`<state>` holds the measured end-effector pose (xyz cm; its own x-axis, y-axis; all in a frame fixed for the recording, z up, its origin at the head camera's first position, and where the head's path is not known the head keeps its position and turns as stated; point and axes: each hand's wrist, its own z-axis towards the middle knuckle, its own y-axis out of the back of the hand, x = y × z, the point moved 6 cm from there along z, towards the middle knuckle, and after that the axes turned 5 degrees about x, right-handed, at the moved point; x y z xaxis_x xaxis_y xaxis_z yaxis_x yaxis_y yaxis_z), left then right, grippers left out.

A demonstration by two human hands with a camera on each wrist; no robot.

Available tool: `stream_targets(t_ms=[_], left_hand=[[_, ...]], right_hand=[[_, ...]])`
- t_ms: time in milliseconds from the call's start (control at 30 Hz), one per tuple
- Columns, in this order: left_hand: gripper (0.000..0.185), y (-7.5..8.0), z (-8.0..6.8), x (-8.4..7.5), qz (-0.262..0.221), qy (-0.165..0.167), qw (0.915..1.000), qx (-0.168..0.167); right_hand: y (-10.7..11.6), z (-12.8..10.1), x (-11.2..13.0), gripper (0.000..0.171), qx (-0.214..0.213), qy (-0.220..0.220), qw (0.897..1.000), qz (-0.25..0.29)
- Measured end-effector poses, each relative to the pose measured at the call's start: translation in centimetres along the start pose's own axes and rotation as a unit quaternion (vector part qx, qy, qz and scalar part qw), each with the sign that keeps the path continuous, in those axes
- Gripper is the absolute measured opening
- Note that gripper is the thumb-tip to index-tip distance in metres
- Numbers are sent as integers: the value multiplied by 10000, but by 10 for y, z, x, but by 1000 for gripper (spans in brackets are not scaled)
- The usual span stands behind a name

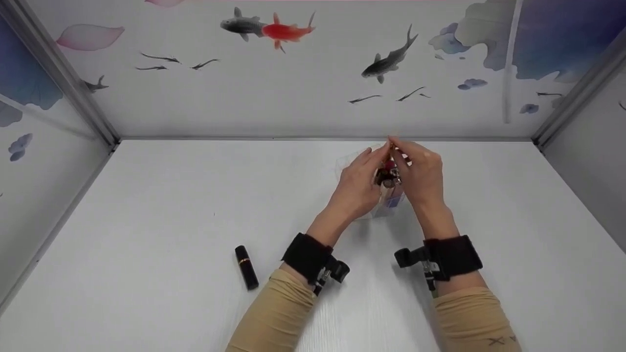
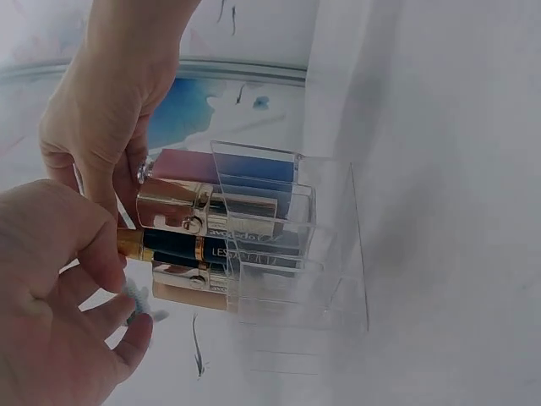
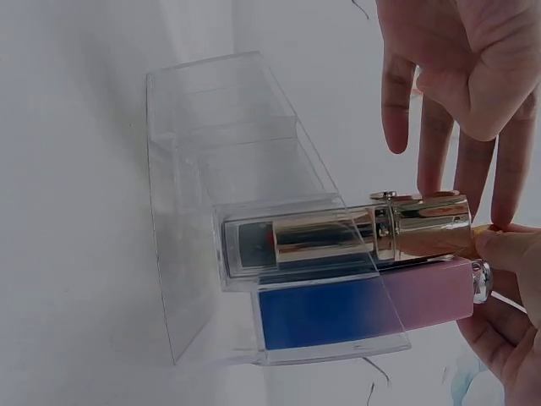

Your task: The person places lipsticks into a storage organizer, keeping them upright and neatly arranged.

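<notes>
In the head view both hands meet over a clear plastic lipstick organizer (image 1: pixel 346 164). My right hand (image 1: pixel 421 171) pinches the gold end of a black lipstick (image 2: pixel 177 244), which stands among others in the organizer. My left hand (image 1: pixel 356 188) reaches in from the other side, its fingertips right at that gold end and its other fingers loose. Beside the black lipstick stand gold-cased lipsticks (image 3: pixel 423 228) and a pink-and-blue tube (image 3: pixel 363 304) with a silver tip. The right wrist view shows further slots of the organizer beside these tubes.
A black lipstick (image 1: pixel 246 268) with a gold band lies on the white table (image 1: pixel 161 210), left of my left forearm. A pale panel (image 1: pixel 303 98) with painted fish rises at the table's back edge. Further panels stand at both sides.
</notes>
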<state>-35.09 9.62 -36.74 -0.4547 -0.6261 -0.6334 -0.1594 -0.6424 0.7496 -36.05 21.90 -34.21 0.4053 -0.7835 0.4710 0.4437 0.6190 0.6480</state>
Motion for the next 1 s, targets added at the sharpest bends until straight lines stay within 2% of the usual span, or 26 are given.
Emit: stream_targets(t_ms=[133, 333, 533, 767, 1000], left_hand=[[86, -2, 1, 5, -19, 17, 10000, 88], [85, -4, 2, 10, 215, 96, 9995, 187], [86, -7, 2, 12, 475, 131, 9983, 300], [86, -10, 3, 12, 452, 106, 9983, 355], [83, -14, 3, 16, 510, 230, 9970, 530]], right_hand=[[-5, 1, -2, 32, 369, -114, 9992, 39], [-10, 0, -2, 35, 941, -210, 9953, -98], [-11, 0, -1, 35, 1154, -92, 9928, -320], [-10, -1, 2, 35, 1259, -51, 9904, -567], [-18, -3, -4, 38, 1602, -67, 9850, -632]])
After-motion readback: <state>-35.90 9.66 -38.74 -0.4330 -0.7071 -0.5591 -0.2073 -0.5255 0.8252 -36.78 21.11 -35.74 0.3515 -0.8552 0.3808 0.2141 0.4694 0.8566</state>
